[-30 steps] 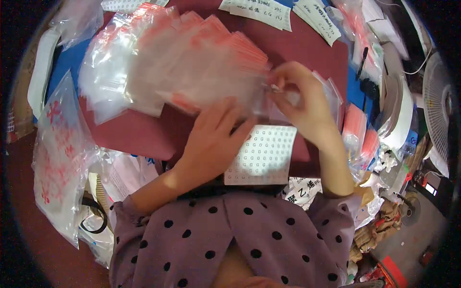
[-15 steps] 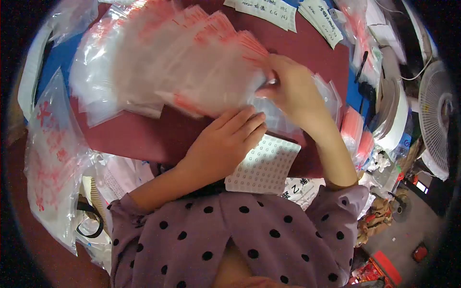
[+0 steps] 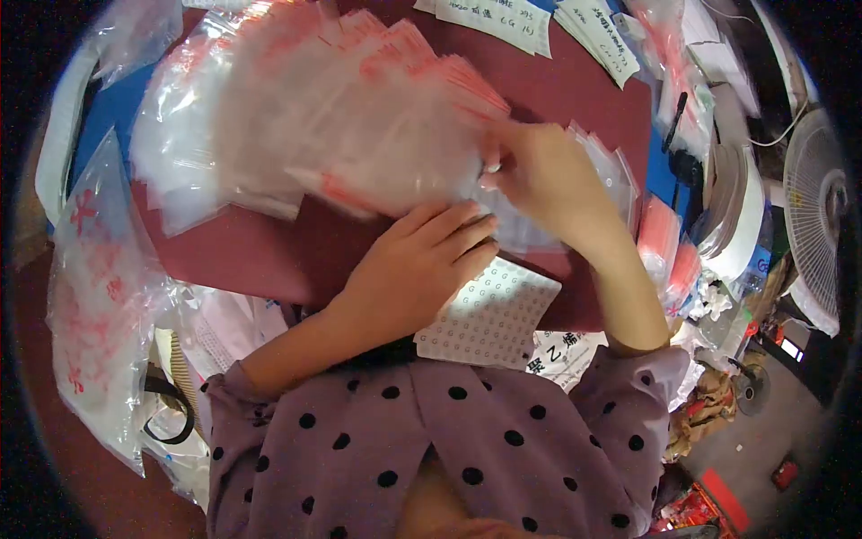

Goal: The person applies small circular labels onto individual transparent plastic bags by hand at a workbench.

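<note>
My left hand (image 3: 426,251) is closed on the upper left edge of a sticker sheet (image 3: 494,314) printed with rows of small letter Gs; the thumb is hidden. Above it, my right hand (image 3: 543,184) pinches thumb and forefinger over the clear bags at the right end of the fan. A small pale spot shows at those fingertips, too blurred to name. A wide overlapping fan of clear plastic bags (image 3: 332,126) with red top edges covers the upper left of the table, and more clear bags (image 3: 611,175) lie right of my right hand.
The dark red tabletop (image 3: 260,260) carries handwritten paper slips (image 3: 498,22) at the far edge. Red-edged bag bundles (image 3: 660,238) sit at the right. A large clear bag with red print (image 3: 108,305) hangs at the left. A white fan (image 3: 817,211) stands far right.
My right hand has shifted slightly left over the bags, its fingers blurred by motion. The sticker sheet has tilted and slid slightly down and left. My left hand stays nearly in place.
</note>
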`<state>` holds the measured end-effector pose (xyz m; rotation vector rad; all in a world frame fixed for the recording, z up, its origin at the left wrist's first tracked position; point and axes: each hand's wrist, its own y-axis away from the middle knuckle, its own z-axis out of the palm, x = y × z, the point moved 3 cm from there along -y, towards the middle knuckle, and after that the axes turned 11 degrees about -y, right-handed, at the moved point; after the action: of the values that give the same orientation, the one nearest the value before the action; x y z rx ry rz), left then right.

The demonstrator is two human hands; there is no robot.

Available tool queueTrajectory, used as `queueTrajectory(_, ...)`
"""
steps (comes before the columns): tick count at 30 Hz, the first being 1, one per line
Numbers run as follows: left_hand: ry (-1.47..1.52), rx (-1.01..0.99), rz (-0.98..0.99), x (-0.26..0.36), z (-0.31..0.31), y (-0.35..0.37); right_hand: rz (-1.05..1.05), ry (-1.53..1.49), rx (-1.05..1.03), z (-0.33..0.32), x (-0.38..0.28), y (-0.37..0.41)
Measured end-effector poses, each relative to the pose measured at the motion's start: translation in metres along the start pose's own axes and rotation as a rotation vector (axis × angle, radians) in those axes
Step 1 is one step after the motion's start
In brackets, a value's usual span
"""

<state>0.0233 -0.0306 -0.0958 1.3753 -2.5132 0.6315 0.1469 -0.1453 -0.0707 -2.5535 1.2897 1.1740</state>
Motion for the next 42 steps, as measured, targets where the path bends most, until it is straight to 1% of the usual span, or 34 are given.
queueTrajectory(1, -0.005, -0.001, 0.002, 0.001, 0.000, 0.000, 0.026, 0.186, 0.064, 0.000, 0.001, -0.001)
queueTrajectory(2, 0.001, -0.001, -0.020, 0.001, 0.001, 0.000, 0.020, 0.186, 0.066, -0.004, -0.001, -0.001)
queueTrajectory(4, 0.006, -0.003, -0.043, 0.001, 0.002, 0.002, -0.062, 0.443, 0.249, -0.022, -0.010, 0.004)
queueTrajectory(6, -0.007, -0.006, -0.039, 0.001, 0.003, 0.002, -0.056, 0.419, 0.244, -0.021, -0.004, 0.004)
queueTrajectory(8, -0.029, -0.005, -0.009, 0.002, 0.002, 0.000, -0.126, -0.093, -0.008, -0.009, 0.004, 0.004)
queueTrajectory(9, -0.051, -0.003, 0.017, 0.002, 0.001, 0.000, -0.126, -0.096, -0.004, -0.004, 0.005, 0.004)
queueTrajectory(11, -0.010, 0.026, 0.038, 0.003, -0.005, 0.000, -0.030, 0.197, 0.083, 0.005, 0.005, 0.002)
queueTrajectory(12, 0.035, 0.060, 0.054, 0.004, -0.010, 0.001, -0.032, 0.195, 0.087, -0.001, -0.002, 0.004)
queueTrajectory(13, 0.031, 0.061, 0.057, 0.005, -0.018, 0.001, 0.024, 0.294, 0.153, -0.013, -0.012, 0.009)
queueTrajectory(15, 0.449, -0.036, -0.109, 0.003, -0.029, 0.006, 0.077, 0.398, 0.217, -0.018, -0.023, 0.026)
queueTrajectory(16, 0.622, 0.053, -0.201, 0.003, -0.028, 0.009, -0.060, 0.079, 0.191, -0.014, -0.029, 0.039)
queueTrajectory(17, 0.625, 0.060, -0.209, 0.005, -0.029, 0.009, -0.190, -0.244, 0.157, -0.010, -0.035, 0.052)
queueTrajectory(19, 1.020, -0.102, -0.506, 0.004, -0.021, 0.008, -0.320, -0.184, 0.094, 0.002, -0.053, 0.068)
queueTrajectory(20, 1.023, -0.098, -0.503, 0.004, -0.020, 0.008, -0.328, -0.123, 0.173, 0.007, -0.056, 0.073)
queueTrajectory(21, 1.088, -0.099, -0.489, 0.003, -0.017, 0.009, -0.327, -0.118, 0.171, 0.009, -0.056, 0.076)
queueTrajectory(23, 1.155, -0.090, -0.480, 0.003, -0.015, 0.009, -0.364, -0.022, 0.273, 0.011, -0.056, 0.081)
queueTrajectory(24, 1.280, -0.109, -0.519, 0.004, -0.015, 0.009, -0.437, 0.061, 0.313, 0.013, -0.055, 0.085)
queueTrajectory(25, 1.404, -0.126, -0.557, 0.004, -0.015, 0.009, -0.512, 0.179, 0.303, 0.019, -0.055, 0.088)
queueTrajectory(26, 1.403, -0.115, -0.560, 0.002, -0.017, 0.011, -0.588, 0.297, 0.293, 0.023, -0.059, 0.090)
queueTrajectory(27, 1.402, -0.187, -0.630, -0.001, -0.016, 0.015, -0.570, 0.308, 0.155, 0.021, -0.065, 0.091)
queueTrajectory(28, 1.400, -0.261, -0.700, -0.002, -0.015, 0.018, -0.577, 0.308, 0.150, 0.021, -0.065, 0.089)
queueTrajectory(29, 1.400, -0.255, -0.705, -0.001, -0.011, 0.020, -0.646, 0.351, 0.145, 0.023, -0.067, 0.088)
queueTrajectory(30, 1.306, -0.068, -0.592, -0.003, -0.009, 0.019, -0.715, 0.395, 0.140, 0.024, -0.068, 0.087)
queueTrajectory(31, 1.203, 0.109, -0.478, -0.003, -0.013, 0.017, -0.660, 0.194, 0.225, 0.020, -0.062, 0.082)
queueTrajectory(32, 1.202, 0.109, -0.480, -0.004, -0.015, 0.016, -0.597, -0.007, 0.308, 0.016, -0.052, 0.076)
queueTrajectory(33, 0.735, 0.098, -0.419, -0.006, -0.025, 0.014, -0.380, -0.211, 0.388, 0.012, -0.039, 0.067)
queueTrajectory(34, 0.271, 0.082, -0.343, -0.004, -0.031, 0.012, -0.218, -0.150, 0.371, 0.002, -0.028, 0.050)
queueTrajectory(35, 0.074, 0.088, -0.281, -0.001, -0.027, 0.011, -0.225, -0.191, 0.388, -0.003, -0.020, 0.031)
queueTrajectory(36, 0.076, 0.084, -0.273, -0.001, -0.021, 0.009, -0.193, -0.225, 0.289, -0.001, -0.006, 0.016)
queueTrajectory(37, -0.024, 0.085, -0.226, -0.001, -0.015, 0.005, -0.164, -0.256, 0.187, 0.002, -0.001, 0.006)
queueTrajectory(38, -0.123, 0.086, -0.181, -0.001, -0.011, 0.003, -0.042, -0.200, 0.128, 0.004, 0.000, 0.002)
queueTrajectory(39, -0.119, 0.084, -0.178, -0.002, -0.011, 0.004, -0.037, -0.201, 0.129, 0.001, -0.007, 0.000)
queueTrajectory(41, -0.163, 0.090, -0.186, -0.003, -0.010, 0.004, 0.041, 0.421, 0.278, -0.007, -0.016, -0.002)
queueTrajectory(42, -0.157, 0.090, -0.185, -0.004, -0.009, 0.004, 0.046, 0.423, 0.276, -0.007, -0.014, -0.002)
